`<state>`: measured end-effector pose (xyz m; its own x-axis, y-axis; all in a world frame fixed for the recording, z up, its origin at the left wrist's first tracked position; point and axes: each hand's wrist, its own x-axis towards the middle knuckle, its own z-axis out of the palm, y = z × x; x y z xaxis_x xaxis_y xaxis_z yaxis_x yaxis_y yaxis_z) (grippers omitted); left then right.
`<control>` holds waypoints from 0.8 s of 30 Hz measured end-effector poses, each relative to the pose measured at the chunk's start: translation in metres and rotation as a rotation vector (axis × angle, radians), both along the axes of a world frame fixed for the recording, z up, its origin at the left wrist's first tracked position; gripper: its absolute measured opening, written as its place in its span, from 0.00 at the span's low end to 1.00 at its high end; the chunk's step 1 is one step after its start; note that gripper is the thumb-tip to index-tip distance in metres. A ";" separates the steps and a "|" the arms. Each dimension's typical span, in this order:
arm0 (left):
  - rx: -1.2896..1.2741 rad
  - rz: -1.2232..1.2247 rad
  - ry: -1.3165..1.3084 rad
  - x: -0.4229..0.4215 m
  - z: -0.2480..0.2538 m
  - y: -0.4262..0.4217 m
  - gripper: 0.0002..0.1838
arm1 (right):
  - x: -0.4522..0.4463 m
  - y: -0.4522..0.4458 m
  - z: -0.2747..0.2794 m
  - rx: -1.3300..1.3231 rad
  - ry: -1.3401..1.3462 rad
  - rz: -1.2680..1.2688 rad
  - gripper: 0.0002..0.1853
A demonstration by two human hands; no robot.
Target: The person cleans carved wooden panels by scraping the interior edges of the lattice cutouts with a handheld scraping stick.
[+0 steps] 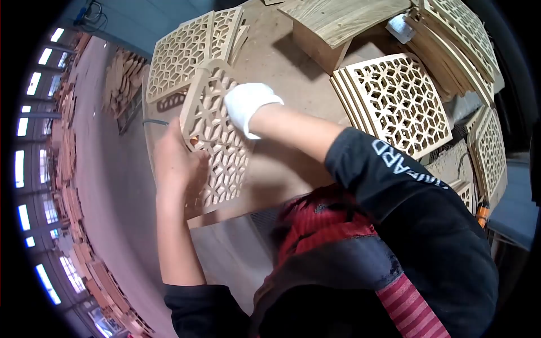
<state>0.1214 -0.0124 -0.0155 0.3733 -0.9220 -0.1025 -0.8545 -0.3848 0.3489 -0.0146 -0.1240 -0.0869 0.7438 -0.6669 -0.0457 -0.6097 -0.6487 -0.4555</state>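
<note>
Inspected nearest first. The left hand (179, 163) is bare and closed partway round the near-left edge of a wooden lattice panel (222, 147), thumb towards the openwork face, fingers largely hidden by the edge. The frame edge is tilted up; this hold appears meant to steady the panel while leaving most of its face exposed. Whether another panel lies directly beneath cannot be determined.

The right hand, in a white glove (248, 106), is at the panel's upper right side. Its fingertips are concealed, so whether that grip is closed on the panel or merely pressed against it cannot be told. Its placement opposite the left grip would plausibly balance the piece. Blur limits finer reading.

A small orange patch shows beside the left fingertips, unidentified.

Just beyond the left grip, further lattice panels (180, 53) lie overlapped on the counter (276, 62). Right of the gloved grip is a fanned stack of similar panels (401, 104), presumably piled face up within reach. Beyond both grips, a plywood board (346, 17) lies across a wooden support. Farther right are another lattice stack (459, 34) and an orange-handled tool (483, 214).
</note>
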 end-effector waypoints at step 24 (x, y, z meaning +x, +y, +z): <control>-0.001 -0.001 0.254 -0.012 -0.004 -0.032 0.26 | -0.111 0.022 -0.121 0.304 -0.187 -0.050 0.11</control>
